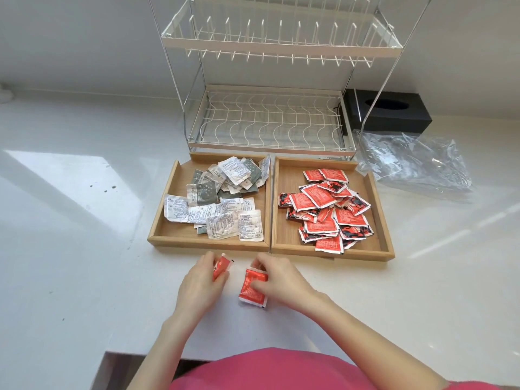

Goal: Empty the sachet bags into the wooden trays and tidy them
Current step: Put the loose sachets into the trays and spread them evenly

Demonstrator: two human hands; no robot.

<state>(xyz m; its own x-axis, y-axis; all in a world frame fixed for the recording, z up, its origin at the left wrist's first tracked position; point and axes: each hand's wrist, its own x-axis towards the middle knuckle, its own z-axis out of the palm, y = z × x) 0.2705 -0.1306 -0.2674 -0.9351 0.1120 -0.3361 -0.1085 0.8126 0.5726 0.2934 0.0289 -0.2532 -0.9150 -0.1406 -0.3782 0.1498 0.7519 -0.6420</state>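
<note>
In the head view, the left hand (201,282) has its grip clamped on one small red sachet (220,267), held tilted just above the white surface (84,249). The right hand (277,278) has its grip pinched on a small stack of red sachets (251,288) whose lower end rests on the surface, just right of the left grip. Directly beyond both grips stand two shallow wooden trays, side by side and touching. The left wooden tray (166,220), beyond the left grip, holds a loose heap of white and grey-green paper sachets (222,198). The right wooden tray (378,220), beyond and to the right of the right grip, holds a loose heap of red and black sachets (326,206). Farther beyond the trays stands a white wire two-tier dish rack (267,122); to its right are a black tissue box (391,111) and crumpled clear plastic bags (413,164).
</note>
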